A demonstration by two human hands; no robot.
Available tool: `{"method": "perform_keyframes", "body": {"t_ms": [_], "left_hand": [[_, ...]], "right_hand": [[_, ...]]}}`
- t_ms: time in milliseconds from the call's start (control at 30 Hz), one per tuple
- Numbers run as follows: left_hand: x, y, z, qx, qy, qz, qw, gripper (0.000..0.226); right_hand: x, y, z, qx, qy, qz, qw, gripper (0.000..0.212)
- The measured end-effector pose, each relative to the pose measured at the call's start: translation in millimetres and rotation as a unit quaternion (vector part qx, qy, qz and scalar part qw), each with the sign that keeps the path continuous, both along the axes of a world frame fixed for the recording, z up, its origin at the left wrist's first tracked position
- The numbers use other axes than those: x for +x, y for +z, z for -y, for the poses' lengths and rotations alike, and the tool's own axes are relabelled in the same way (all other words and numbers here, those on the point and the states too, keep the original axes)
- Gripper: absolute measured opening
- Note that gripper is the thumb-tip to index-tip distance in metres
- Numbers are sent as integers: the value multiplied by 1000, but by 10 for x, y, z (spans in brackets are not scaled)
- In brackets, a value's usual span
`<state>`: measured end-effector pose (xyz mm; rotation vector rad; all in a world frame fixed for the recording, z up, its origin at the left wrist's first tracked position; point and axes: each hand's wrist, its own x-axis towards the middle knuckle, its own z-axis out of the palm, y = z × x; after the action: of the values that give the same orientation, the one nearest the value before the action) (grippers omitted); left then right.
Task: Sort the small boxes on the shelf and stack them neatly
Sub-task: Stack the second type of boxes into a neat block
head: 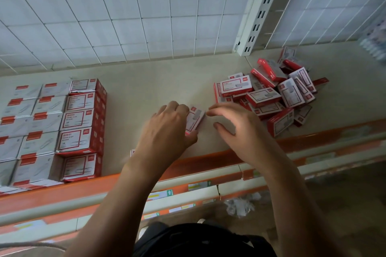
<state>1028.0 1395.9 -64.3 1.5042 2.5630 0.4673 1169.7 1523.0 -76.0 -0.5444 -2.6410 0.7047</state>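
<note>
- The job appears to be nearer its start than its end: a loose pile (pixel 269 94) of red-and-white boxes is lying jumbled on the shelf (pixel 156 81), with boxes overlapping at all angles and some standing on edge.
- Well to the left of the pile, a neat column (pixel 82 127) of red-and-white packs is sitting square, running from the back of the shelf to its front lip. I cannot tell whether it was built from boxes out of the pile.
- Further from the pile, touching the far side of that column, white cartons (pixel 31 131) with orange labels are standing in tidy rows.
- Just left of the pile, the left hand (pixel 167 129) is gripping one small box (pixel 195 120), fingers curled over its long edge and the thumb at its near end.
- That box is flat and oblong, with a white face, a grey picture, a red logo square at one corner and red edging. It is lying skewed, and motion blur is hiding whether it is resting on the shelf.
- Between this box and the pile, the right hand (pixel 238 125) is hovering with fingers loosely curved and holding nothing. Its fingertips are just beside the box's far corner, and whether they are touching it is unclear.
- Judging by the pile's size, nearly all the stacking is waiting to be done.
</note>
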Motion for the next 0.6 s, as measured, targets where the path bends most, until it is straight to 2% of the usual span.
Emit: {"method": "perform_keyframes", "body": {"t_ms": [133, 233, 433, 600], "left_hand": [[-89, 26, 35, 9, -38, 65, 997, 51], [-162, 51, 124, 39, -32, 104, 993, 47], [-293, 117, 472, 32, 10, 62, 998, 30], [-243, 95, 700, 7, 19, 79, 997, 23]], "right_hand": [[-74, 1, -38, -8, 48, 19, 999, 32], [-144, -34, -29, -20, 82, 15, 996, 28], [-244, -28, 43, -25, 125, 12, 992, 26], [-232, -6, 129, -36, 152, 48, 987, 31]]}}
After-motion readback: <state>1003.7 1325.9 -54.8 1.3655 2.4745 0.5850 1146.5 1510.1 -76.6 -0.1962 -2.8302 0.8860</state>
